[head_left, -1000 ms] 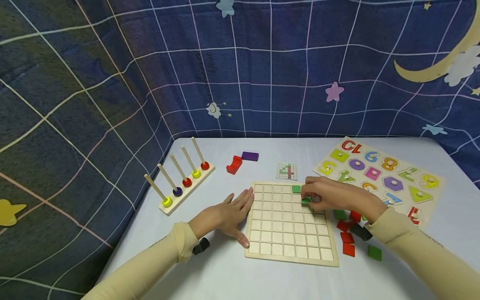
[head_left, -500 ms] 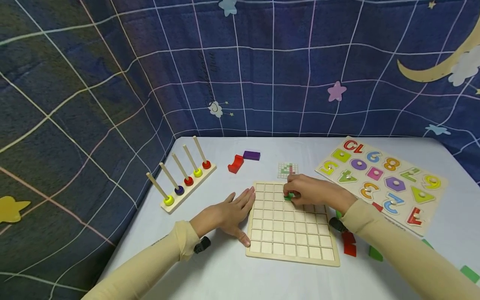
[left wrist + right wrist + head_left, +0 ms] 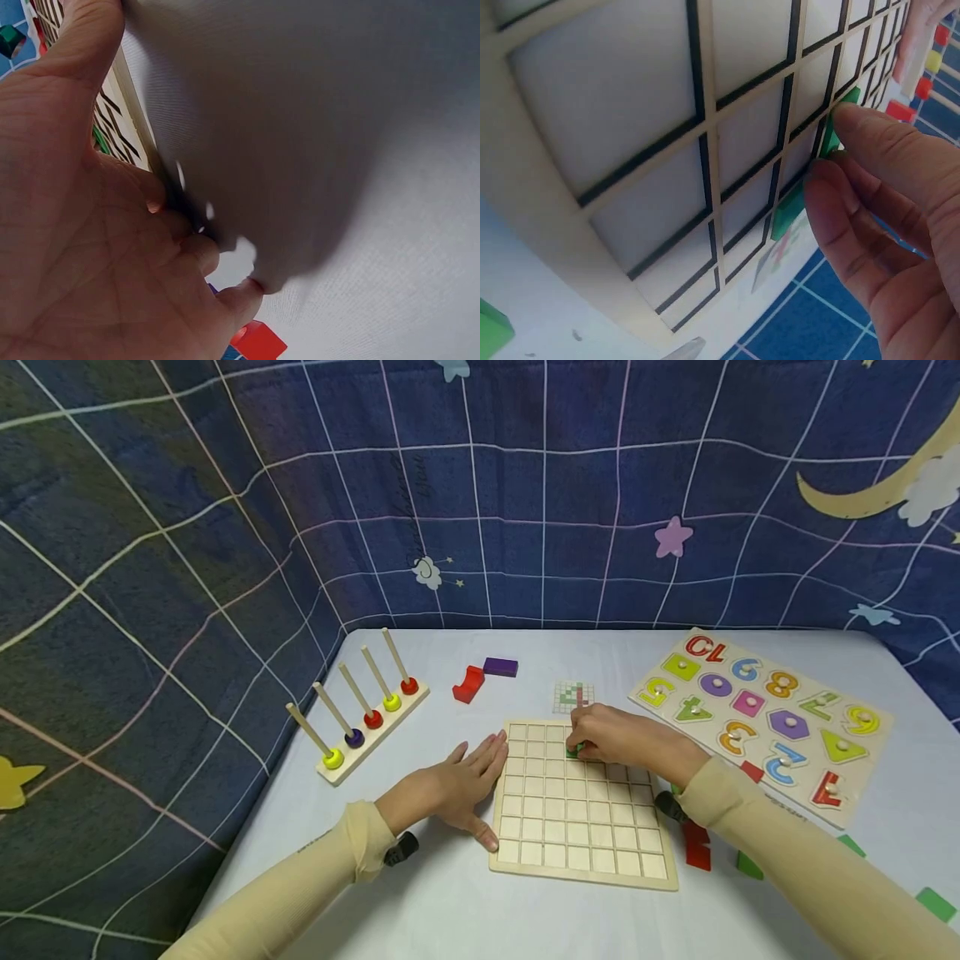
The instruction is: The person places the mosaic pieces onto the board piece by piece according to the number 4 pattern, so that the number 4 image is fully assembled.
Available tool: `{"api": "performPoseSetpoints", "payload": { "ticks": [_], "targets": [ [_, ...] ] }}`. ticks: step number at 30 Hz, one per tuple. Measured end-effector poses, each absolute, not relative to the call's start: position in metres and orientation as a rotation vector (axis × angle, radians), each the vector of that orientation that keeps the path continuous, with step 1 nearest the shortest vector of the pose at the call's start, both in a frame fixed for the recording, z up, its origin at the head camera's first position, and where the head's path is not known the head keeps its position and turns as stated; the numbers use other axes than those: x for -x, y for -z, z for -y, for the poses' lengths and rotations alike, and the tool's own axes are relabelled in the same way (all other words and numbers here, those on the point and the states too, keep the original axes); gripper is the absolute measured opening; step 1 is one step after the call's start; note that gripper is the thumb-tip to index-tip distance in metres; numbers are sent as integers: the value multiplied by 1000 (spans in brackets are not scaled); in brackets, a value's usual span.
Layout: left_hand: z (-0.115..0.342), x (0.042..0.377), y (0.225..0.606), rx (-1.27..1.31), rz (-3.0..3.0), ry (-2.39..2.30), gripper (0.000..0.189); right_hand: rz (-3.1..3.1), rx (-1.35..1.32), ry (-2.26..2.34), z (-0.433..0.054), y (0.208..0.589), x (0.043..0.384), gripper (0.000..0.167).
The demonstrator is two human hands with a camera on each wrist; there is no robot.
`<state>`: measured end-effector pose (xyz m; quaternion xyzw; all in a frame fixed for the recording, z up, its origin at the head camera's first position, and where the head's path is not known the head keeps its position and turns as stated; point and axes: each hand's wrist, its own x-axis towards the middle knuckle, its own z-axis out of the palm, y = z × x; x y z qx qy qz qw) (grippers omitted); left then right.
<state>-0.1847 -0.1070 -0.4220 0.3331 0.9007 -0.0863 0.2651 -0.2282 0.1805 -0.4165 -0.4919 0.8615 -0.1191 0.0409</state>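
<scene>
My right hand (image 3: 618,739) is over the upper part of a wooden grid board (image 3: 555,827), pinching a green square tile (image 3: 829,136) between thumb and fingers at one of the cells. In the right wrist view another green tile (image 3: 787,214) lies in the board's far row, just beyond the fingertips; the head view has it hidden behind the hand. My left hand (image 3: 453,789) rests along the board's left edge with fingers straight and spread, thumb near the lower left corner. The left wrist view shows its palm side by the board's rim.
Behind the board lies a small pattern card (image 3: 567,696). Red tiles (image 3: 697,852) and green tiles (image 3: 936,905) are scattered at right, below a number puzzle (image 3: 757,727). A peg rack with rings (image 3: 375,727) stands left. A red arch block (image 3: 468,684) and purple block (image 3: 501,667) lie behind.
My right hand has moved left across the board with the green tile, then nearly stopped, the tile sitting lower at the cell. My left hand has stayed at the board's edge.
</scene>
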Motion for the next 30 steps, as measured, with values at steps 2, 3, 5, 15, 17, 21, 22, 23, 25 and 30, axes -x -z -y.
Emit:
{"api": "performPoseSetpoints", "payload": {
  "ticks": [2, 3, 5, 15, 17, 21, 22, 23, 25, 30],
  "targets": [
    [107, 185, 421, -896, -2434, 231, 144, -2637, 1507, 372, -181, 417, 229, 10],
    [107, 185, 421, -895, -2432, 231, 144, -2635, 1508, 381, -181, 417, 228, 10],
    [106, 184, 420, -895, -2429, 232, 144, -2634, 1510, 409, -183, 418, 227, 9],
    [104, 180, 421, -882, -2423, 238, 144, -2612, 1493, 510, -187, 419, 222, 6],
    [104, 180, 422, -883, -2422, 234, 144, -2607, 1490, 513, -189, 418, 220, 5],
    [104, 183, 422, -885, -2427, 233, 144, -2614, 1451, 569, -200, 412, 217, 6],
    [105, 183, 422, -882, -2425, 232, 144, -2618, 1442, 587, -203, 410, 215, 6],
    [105, 184, 422, -881, -2424, 234, 145, -2624, 1420, 599, -207, 410, 214, 6],
    [105, 185, 421, -878, -2422, 232, 145, -2641, 1381, 602, -216, 408, 211, 5],
    [105, 186, 419, -873, -2412, 220, 144, -2670, 1309, 578, -237, 409, 203, 6]
  ]
}}
